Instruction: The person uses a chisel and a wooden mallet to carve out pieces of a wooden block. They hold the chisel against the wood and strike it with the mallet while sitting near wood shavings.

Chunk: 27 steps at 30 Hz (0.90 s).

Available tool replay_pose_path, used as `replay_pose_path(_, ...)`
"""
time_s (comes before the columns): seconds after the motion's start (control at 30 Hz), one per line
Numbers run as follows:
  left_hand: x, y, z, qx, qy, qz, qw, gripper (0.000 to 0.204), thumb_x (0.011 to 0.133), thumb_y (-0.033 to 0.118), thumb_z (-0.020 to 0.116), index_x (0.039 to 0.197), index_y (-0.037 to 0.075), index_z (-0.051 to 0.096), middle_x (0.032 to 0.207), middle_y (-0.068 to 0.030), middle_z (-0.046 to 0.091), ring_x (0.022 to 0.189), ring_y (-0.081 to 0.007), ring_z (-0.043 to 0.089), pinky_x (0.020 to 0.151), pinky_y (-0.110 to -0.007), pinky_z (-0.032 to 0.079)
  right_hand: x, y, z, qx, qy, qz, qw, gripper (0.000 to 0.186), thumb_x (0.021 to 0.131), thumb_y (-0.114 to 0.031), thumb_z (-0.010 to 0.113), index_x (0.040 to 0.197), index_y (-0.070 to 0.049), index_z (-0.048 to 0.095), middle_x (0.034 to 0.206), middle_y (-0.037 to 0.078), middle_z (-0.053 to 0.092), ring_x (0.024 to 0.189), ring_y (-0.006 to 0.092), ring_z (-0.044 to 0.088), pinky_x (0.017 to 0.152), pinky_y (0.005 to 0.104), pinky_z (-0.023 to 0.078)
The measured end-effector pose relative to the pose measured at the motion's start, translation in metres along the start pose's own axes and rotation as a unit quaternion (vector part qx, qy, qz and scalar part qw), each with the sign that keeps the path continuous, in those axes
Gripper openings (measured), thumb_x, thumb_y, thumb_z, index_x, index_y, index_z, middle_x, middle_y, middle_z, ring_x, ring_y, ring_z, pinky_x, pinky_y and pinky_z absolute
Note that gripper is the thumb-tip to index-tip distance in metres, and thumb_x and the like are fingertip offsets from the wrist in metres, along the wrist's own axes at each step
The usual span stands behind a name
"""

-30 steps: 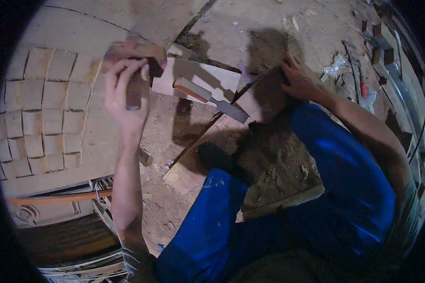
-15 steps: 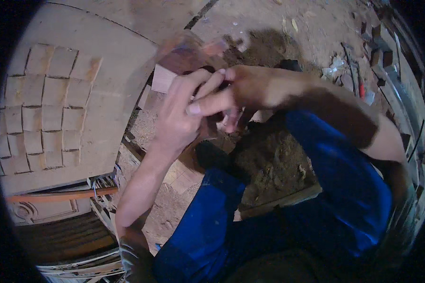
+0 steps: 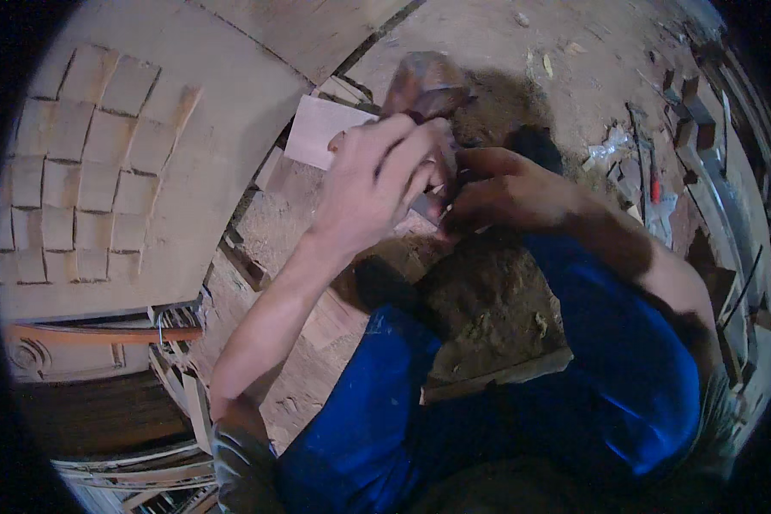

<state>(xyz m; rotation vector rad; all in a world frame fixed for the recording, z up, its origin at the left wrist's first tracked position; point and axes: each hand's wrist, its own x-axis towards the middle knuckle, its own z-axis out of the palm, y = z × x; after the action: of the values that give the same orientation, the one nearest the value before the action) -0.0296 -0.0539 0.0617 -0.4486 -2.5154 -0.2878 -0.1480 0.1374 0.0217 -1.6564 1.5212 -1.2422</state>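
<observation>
- Curving close together, fingers bent: left hand [image 3: 364, 184] over the chisel [image 3: 423, 206], right hand [image 3: 518, 195] beside it toward three o'clock; what these hands grasp, I cannot tell.
- Brown wooden block [image 3: 427, 81] at their twelve o'clock.
- Pale board [image 3: 314, 128] around ten.

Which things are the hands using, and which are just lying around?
Likely in use:
brown block, right by the left hand
grey blade, partly hidden, between that and the right hand
pale board

Probably just lying around:
red-handled tool
crumpled clear plastic
</observation>
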Motion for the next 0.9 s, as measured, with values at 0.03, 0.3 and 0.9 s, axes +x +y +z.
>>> replay_pose_path(0.03,-0.004,-0.002,-0.001,0.017,0.012,-0.009,1.000,0.066,0.068,0.009,0.078,0.127,0.002,0.050,0.110,-0.0136,0.056,0.101,-0.0282,0.053,0.087,-0.037,0.043,-0.006,0.006,-0.001,-0.046,0.007,-0.015,0.999,0.025,0.091,-0.011,0.055,0.112,0.001,0.055,0.099,0.008,0.062,0.090,0.0171,0.063,0.081,0.0313,0.053)
replay_pose_path(0.3,-0.052,-0.030,0.029,-0.480,0.008,-0.611,0.630,0.060,0.089,0.025,0.069,0.129,-0.004,0.036,0.120,-0.0123,0.055,0.104,-0.0174,0.057,0.087,-0.029,0.050,-0.006,-0.003,-0.018,0.113,0.149,0.423,0.887,0.029,0.089,-0.020,0.054,0.111,-0.003,0.056,0.097,0.004,0.052,0.082,0.0127,0.050,0.076,0.0271,0.045)
replay_pose_path(0.9,-0.072,-0.028,0.080,-0.468,0.017,-0.448,0.761,0.040,0.092,0.016,0.062,0.123,-0.002,0.045,0.100,-0.0153,0.066,0.086,-0.0207,0.067,0.076,-0.034,0.052,0.071,-0.077,-0.028,0.016,0.368,0.073,0.927,0.039,0.099,-0.041,0.044,0.097,-0.007,0.061,0.066,-0.001,0.049,0.056,0.0091,0.043,0.052,0.0254,0.033)
